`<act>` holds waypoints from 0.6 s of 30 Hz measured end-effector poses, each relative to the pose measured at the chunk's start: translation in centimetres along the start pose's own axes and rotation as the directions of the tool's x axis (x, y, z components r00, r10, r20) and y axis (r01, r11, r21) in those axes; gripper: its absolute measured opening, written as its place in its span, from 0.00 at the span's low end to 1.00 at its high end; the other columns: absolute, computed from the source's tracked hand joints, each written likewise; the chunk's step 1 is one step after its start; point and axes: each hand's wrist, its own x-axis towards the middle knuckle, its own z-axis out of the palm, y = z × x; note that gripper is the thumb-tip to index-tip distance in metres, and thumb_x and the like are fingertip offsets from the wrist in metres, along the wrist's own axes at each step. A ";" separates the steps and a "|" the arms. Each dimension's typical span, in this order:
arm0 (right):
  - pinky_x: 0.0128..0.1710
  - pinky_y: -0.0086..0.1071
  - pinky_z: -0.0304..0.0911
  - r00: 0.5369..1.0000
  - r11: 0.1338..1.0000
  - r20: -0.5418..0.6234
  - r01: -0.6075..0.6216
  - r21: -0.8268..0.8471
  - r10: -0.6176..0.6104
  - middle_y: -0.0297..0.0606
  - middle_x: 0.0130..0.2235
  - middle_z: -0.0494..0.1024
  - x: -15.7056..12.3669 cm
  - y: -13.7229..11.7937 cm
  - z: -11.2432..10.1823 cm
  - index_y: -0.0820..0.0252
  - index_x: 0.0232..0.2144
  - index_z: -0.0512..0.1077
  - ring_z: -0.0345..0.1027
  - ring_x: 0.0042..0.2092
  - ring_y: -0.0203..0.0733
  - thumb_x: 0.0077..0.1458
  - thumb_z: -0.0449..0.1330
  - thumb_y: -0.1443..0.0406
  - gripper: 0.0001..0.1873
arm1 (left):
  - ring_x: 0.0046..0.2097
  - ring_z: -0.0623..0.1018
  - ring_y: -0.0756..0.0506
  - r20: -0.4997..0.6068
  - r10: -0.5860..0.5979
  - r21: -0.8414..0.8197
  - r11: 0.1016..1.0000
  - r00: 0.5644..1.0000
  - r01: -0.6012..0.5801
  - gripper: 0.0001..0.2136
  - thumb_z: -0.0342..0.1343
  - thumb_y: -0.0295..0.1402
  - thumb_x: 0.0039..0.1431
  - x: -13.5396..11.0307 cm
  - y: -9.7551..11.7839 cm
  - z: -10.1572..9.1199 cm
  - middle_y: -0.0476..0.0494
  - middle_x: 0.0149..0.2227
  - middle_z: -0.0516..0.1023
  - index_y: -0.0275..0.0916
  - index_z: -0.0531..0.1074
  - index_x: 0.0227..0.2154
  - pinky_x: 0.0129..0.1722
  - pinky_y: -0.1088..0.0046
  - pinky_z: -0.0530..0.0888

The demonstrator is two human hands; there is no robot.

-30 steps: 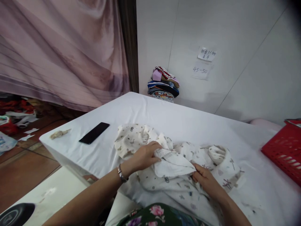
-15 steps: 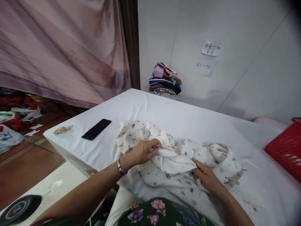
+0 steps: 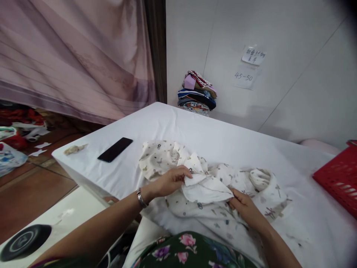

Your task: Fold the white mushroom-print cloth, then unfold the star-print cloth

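Note:
A white cloth with small printed figures (image 3: 195, 219) lies crumpled across the near part of the table, and its lower part hangs toward my lap. My left hand (image 3: 178, 177) pinches a white edge of it between thumb and fingers. The right hand (image 3: 242, 203) grips another edge farther to the right, with its fingers closed. Between the two hands a plain white flap of the cloth is stretched out. The rest of the cloth lies in loose folds beyond and to the right of my hands; whether it is a garment or a sheet I cannot tell.
A black phone (image 3: 115, 149) and a small beige scrap (image 3: 74, 149) lie on the white-covered table (image 3: 156, 119) at left. Folded fabrics (image 3: 197, 93) are stacked at the far edge by the wall. A red plastic basket (image 3: 338, 175) stands at right. A pink curtain (image 3: 83, 56) hangs at left.
My left hand has shifted slightly along the cloth's edge, and a small white corner now shows folded over at its fingertips. The right hand keeps its grip. The view has tilted slightly.

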 end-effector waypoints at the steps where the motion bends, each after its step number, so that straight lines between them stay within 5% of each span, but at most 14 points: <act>1: 0.28 0.27 0.51 1.000 1.000 0.001 -0.003 -0.002 0.003 0.28 0.22 0.60 0.0 0.0 0.0 0.59 0.25 0.62 0.55 0.27 0.34 0.55 0.48 0.60 0.11 | 0.39 0.71 0.51 -0.008 0.010 0.061 0.998 1.000 -0.009 0.14 0.49 0.20 0.52 -0.1 0.1 0.0 0.44 0.42 0.68 0.40 0.71 0.39 0.37 0.74 0.70; 10: 0.28 0.27 0.52 1.000 0.999 0.017 -0.016 -0.029 0.016 0.30 0.24 0.64 -0.5 -0.7 0.2 0.59 0.29 0.66 0.56 0.28 0.36 0.55 0.49 0.60 0.10 | 0.38 0.72 0.50 -0.094 0.038 0.314 0.949 0.995 -0.007 0.14 0.47 0.20 0.50 -1.7 1.9 -0.3 0.45 0.39 0.72 0.39 0.70 0.38 0.40 0.72 0.71; 18: 0.29 0.28 0.54 0.999 0.999 0.012 -0.029 -0.039 0.030 0.30 0.24 0.65 -0.3 -0.5 0.0 0.60 0.39 0.70 0.57 0.28 0.36 0.55 0.49 0.60 0.15 | 0.42 0.73 0.47 0.083 0.221 0.448 0.863 0.972 -0.234 0.14 0.48 0.21 0.53 -3.4 1.1 -0.5 0.45 0.37 0.76 0.40 0.69 0.41 0.49 0.65 0.67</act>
